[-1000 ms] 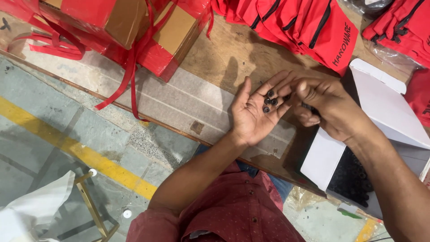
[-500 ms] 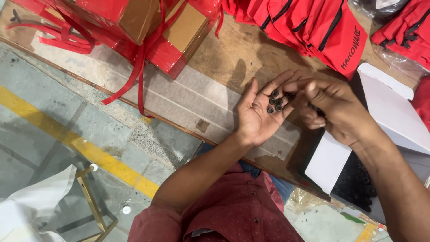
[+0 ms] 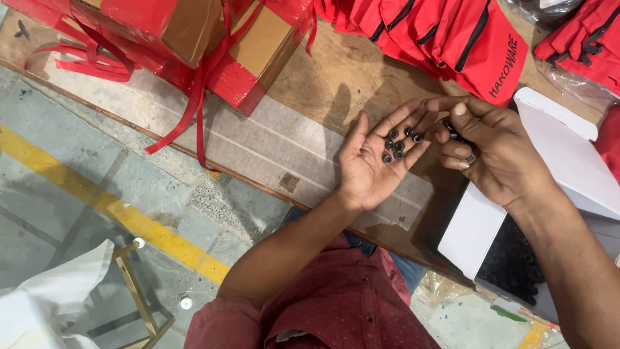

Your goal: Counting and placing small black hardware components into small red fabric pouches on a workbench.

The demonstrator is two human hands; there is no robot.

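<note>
Black beads [image 3: 399,146], red pouches [image 3: 452,39], white box [image 3: 475,226].

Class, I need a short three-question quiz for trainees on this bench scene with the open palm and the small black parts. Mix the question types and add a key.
1. True or false: the left hand lies palm up with small black round parts resting on it.
2. Multiple choice: the white box beside the right hand holds
A. red ribbon
B. dark small parts
C. folded paper
3. Fill in: the pouches stacked at the back of the wooden table are ____ in colour.

Key
1. True.
2. B.
3. Red.
</note>
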